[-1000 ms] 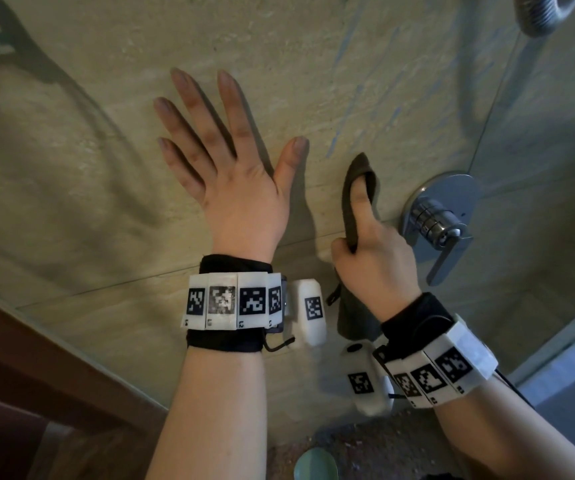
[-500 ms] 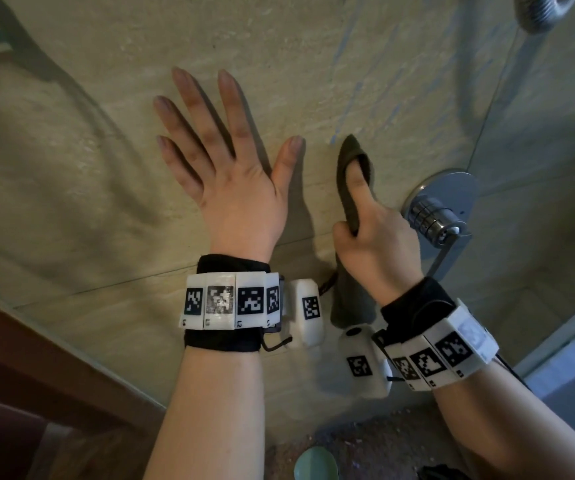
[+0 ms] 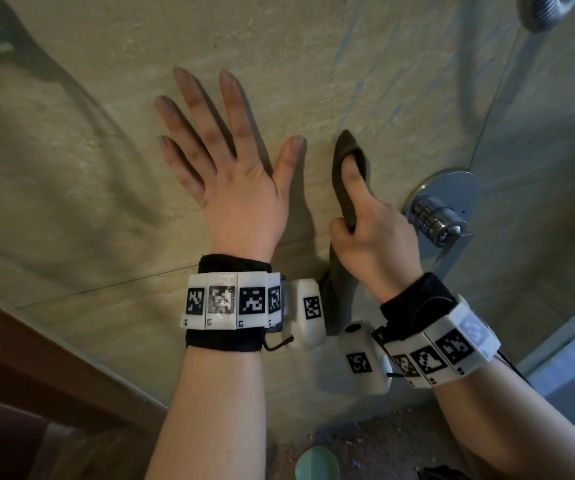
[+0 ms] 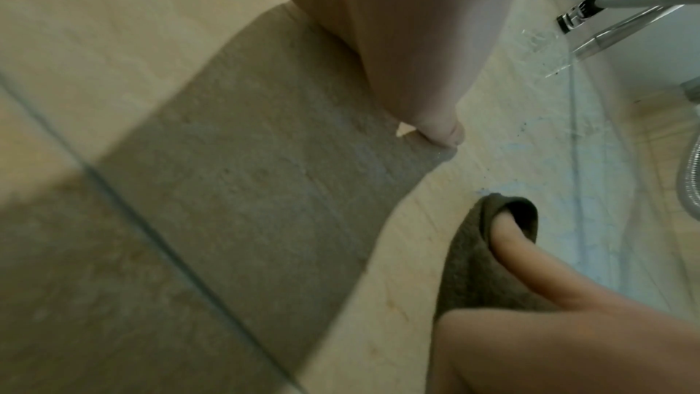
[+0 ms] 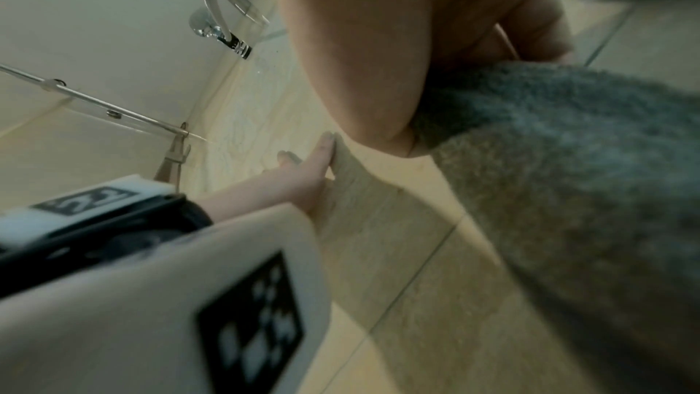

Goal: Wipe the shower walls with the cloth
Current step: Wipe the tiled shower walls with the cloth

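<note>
My left hand (image 3: 223,161) lies flat with spread fingers on the beige tiled shower wall (image 3: 314,46); its thumb tip (image 4: 445,134) touches the tile. Just to its right, my right hand (image 3: 369,233) grips a dark grey-brown cloth (image 3: 343,181), the index finger pushed into a fold at its top and pressing it against the wall. The rest of the cloth hangs below the fist (image 3: 336,292). The cloth (image 4: 469,253) wraps the fingertip in the left wrist view and fills the right side of the right wrist view (image 5: 568,190).
A chrome shower valve with a lever handle (image 3: 435,216) sits on the wall right beside my right hand. A ribbed shower hose (image 3: 539,8) loops at the top right. A glass panel edge (image 3: 54,341) runs lower left. A pale green object (image 3: 317,464) lies on the floor.
My right hand has slid the cloth upward and slightly left along the wall, away from the valve. The left hand has stayed flat in place.
</note>
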The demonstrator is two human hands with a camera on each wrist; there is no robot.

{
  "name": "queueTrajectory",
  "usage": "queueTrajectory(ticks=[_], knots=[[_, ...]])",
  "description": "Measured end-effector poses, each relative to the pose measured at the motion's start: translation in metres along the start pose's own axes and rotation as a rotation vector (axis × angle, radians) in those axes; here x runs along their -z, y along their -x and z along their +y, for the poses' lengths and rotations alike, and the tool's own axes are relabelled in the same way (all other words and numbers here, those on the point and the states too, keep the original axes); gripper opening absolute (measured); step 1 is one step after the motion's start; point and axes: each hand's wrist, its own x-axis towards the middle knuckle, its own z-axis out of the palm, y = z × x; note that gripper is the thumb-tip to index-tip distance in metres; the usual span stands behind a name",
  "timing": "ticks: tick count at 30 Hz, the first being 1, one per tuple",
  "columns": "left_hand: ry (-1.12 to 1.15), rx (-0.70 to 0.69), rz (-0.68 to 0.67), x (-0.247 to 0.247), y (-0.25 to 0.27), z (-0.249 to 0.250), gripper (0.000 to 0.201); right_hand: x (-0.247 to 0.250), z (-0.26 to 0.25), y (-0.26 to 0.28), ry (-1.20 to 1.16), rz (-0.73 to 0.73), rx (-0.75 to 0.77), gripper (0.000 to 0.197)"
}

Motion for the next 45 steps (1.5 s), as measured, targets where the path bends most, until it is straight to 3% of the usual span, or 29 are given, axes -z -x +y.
queueTrajectory(ticks=[4, 9, 16, 23, 33, 38, 45], knots=[[0.006, -0.004, 0.012, -0.001, 0.0, 0.0, 0.084, 0.002, 0.005, -0.003, -0.006, 0.1, -0.031, 0.083], [0.003, 0.003, 0.009, -0.002, 0.0, 0.0, 0.084, -0.002, -0.004, -0.001, -0.054, 0.034, -0.06, 0.09], [0.0, -0.003, 0.014, -0.002, 0.0, 0.0, 0.084, 0.0, -0.002, -0.007, -0.046, 0.088, 0.038, 0.084], [0.0, 0.001, 0.015, -0.002, 0.0, 0.0, 0.084, -0.003, 0.003, -0.006, -0.021, 0.06, -0.142, 0.092], [0.001, 0.003, 0.013, -0.003, 0.0, 0.0, 0.084, -0.003, -0.007, -0.003, -0.023, -0.023, -0.038, 0.089], [0.001, -0.004, 0.028, -0.003, 0.0, 0.0, 0.084, 0.001, 0.003, -0.002, 0.009, 0.053, -0.096, 0.089], [0.008, -0.005, 0.022, -0.003, 0.0, -0.001, 0.084, -0.007, 0.002, 0.002, -0.128, 0.088, -0.201, 0.091]])
